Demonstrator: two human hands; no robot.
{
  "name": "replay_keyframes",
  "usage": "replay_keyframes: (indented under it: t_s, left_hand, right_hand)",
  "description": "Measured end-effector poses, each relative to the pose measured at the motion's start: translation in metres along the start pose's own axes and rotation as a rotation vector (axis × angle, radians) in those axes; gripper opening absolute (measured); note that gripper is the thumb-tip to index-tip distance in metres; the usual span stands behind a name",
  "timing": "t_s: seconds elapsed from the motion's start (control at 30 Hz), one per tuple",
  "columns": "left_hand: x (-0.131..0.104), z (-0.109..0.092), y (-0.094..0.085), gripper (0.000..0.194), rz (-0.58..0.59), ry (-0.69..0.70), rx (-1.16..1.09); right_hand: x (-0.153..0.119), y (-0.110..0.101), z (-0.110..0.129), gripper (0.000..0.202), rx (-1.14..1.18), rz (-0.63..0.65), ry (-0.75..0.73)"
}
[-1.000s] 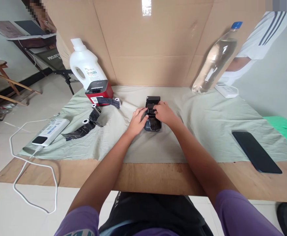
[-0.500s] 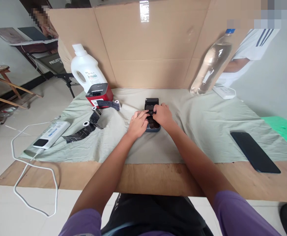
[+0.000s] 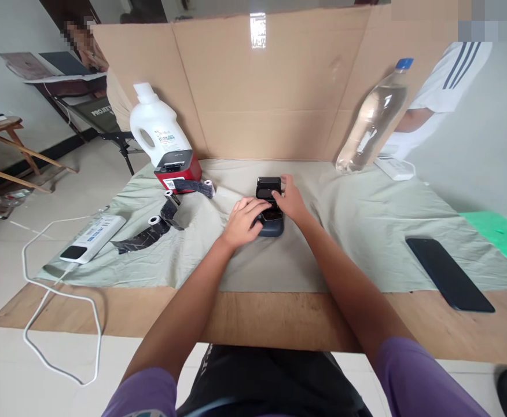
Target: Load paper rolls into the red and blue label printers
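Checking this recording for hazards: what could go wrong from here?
The left hand and right hand are at the black device, whose apparently open lid might pinch them. The device could also slide on the creased cloth. The white cable looping past the table edge might snag.

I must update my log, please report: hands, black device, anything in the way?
Left hand over black device; right hand at its right edge. Device on cloth, appears open. Left hand partly blocks view; black rolls lie apart, left.

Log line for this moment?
left hand: on black hinged device | right hand: at its right edge | device: open, on cloth | to the right: smartphone
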State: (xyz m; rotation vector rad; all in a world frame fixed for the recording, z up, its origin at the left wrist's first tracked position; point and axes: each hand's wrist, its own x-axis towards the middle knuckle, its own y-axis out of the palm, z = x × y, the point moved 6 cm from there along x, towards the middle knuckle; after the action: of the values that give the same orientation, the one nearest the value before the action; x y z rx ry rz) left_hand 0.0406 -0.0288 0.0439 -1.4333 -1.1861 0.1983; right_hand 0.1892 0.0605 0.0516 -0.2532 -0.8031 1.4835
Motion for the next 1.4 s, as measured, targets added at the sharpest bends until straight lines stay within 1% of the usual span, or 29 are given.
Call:
replay_keyframes:
  t_s: [0.07, 0.1, 0.17, 0.2, 0.27, 0.3, 0.37, 0.43, 0.5, 0.57, 0.73, 0.8, 0.83, 0.87, 0.97, 1.0, 1.03, 1.07, 1.1, 1.13, 1.2, 1.23, 1.3, 1.33, 1.37, 1.4]
  left_hand:
    - [-0.004, -0.010, -0.001, 0.055, 0.035, 0.107, -0.011]
    - [-0.006, -0.013, -0.001, 0.050, 0.039, 0.143, 0.001]
    - [-0.009, -0.017, -0.003, 0.034, -0.004, 0.171, 0.048]
    - [-0.012, -0.018, -0.004, 0.029, -0.040, 0.175, 0.074]
    - [-0.017, -0.020, -0.005, 0.027, -0.100, 0.195, 0.116]
    - [-0.021, -0.021, -0.005, 0.027, -0.111, 0.213, 0.132]
    - [-0.027, -0.025, -0.005, 0.027, -0.108, 0.254, 0.147]
    - [-0.032, -0.027, -0.005, 0.027, -0.115, 0.268, 0.135]
    - [-0.034, -0.029, -0.007, 0.028, -0.138, 0.260, 0.108]
    - [-0.034, -0.029, -0.008, 0.028, -0.146, 0.254, 0.084]
    - [-0.034, -0.031, -0.006, 0.028, -0.100, 0.249, 0.014]
    - [-0.033, -0.028, -0.008, 0.027, -0.105, 0.191, -0.060]
    - [-0.033, -0.025, -0.010, 0.027, -0.132, 0.132, -0.120]
    - [-0.032, -0.019, -0.013, 0.028, -0.177, 0.057, -0.188]
    - [-0.034, 0.006, -0.023, 0.033, -0.366, -0.195, -0.362]
    - [-0.035, 0.015, -0.024, 0.033, -0.403, -0.259, -0.388]
    - [-0.035, 0.022, -0.023, 0.034, -0.409, -0.312, -0.397]
    - [-0.035, 0.028, -0.020, 0.035, -0.378, -0.352, -0.396]
    - [-0.034, 0.031, -0.016, 0.039, -0.311, -0.377, -0.389]
    - [-0.033, 0.033, -0.010, 0.045, -0.215, -0.385, -0.379]
    - [-0.031, 0.030, 0.003, 0.072, -0.017, -0.357, -0.344]
    - [-0.031, 0.027, 0.008, 0.088, 0.053, -0.331, -0.320]
    - [-0.031, 0.023, 0.015, 0.118, 0.127, -0.287, -0.281]
    - [-0.031, 0.022, 0.017, 0.128, 0.140, -0.276, -0.271]
    - [-0.031, 0.022, 0.019, 0.133, 0.143, -0.272, -0.272]
    - [-0.032, 0.023, 0.020, 0.134, 0.142, -0.270, -0.281]
  right_hand:
    - [0.004, -0.003, -0.002, 0.047, 0.078, 0.033, -0.018]
    - [0.005, -0.006, -0.001, 0.042, 0.087, 0.047, -0.036]
    - [0.006, -0.014, 0.004, 0.031, 0.065, 0.102, -0.083]
    - [0.005, -0.017, 0.007, 0.027, 0.048, 0.146, -0.100]
    - [0.003, -0.021, 0.013, 0.023, 0.006, 0.256, -0.115]
    - [0.002, -0.022, 0.016, 0.022, -0.012, 0.312, -0.122]
    - [-0.002, -0.023, 0.021, 0.025, -0.042, 0.400, -0.125]
    - [-0.006, -0.021, 0.023, 0.034, -0.073, 0.455, -0.085]
    - [-0.009, -0.018, 0.022, 0.045, -0.101, 0.474, -0.012]
    - [-0.011, -0.014, 0.019, 0.051, -0.110, 0.484, 0.056]
    - [-0.015, -0.005, 0.003, 0.061, -0.022, 0.558, 0.236]
    - [-0.015, 0.000, -0.002, 0.063, -0.007, 0.596, 0.290]
    - [-0.015, 0.003, -0.004, 0.062, -0.016, 0.603, 0.296]
    - [-0.014, 0.005, -0.004, 0.061, -0.036, 0.600, 0.294]
    - [-0.014, 0.008, -0.003, 0.061, -0.093, 0.568, 0.297]
    - [-0.015, 0.008, -0.004, 0.062, -0.093, 0.561, 0.316]
    - [-0.016, 0.007, -0.004, 0.065, -0.083, 0.553, 0.337]
    - [-0.017, 0.006, -0.005, 0.068, -0.067, 0.541, 0.357]
    - [-0.017, 0.005, -0.006, 0.072, -0.051, 0.520, 0.373]
    - [-0.018, 0.003, -0.007, 0.076, -0.036, 0.494, 0.391]
    - [-0.018, 0.002, -0.011, 0.079, -0.002, 0.439, 0.430]
    - [-0.018, 0.003, -0.012, 0.077, 0.020, 0.419, 0.443]
    - [-0.019, 0.005, -0.012, 0.065, 0.061, 0.383, 0.447]
    - [-0.020, 0.007, -0.010, 0.058, 0.082, 0.374, 0.439]
    - [-0.021, 0.010, -0.007, 0.053, 0.103, 0.375, 0.429]
    - [-0.023, 0.012, -0.004, 0.050, 0.126, 0.380, 0.427]
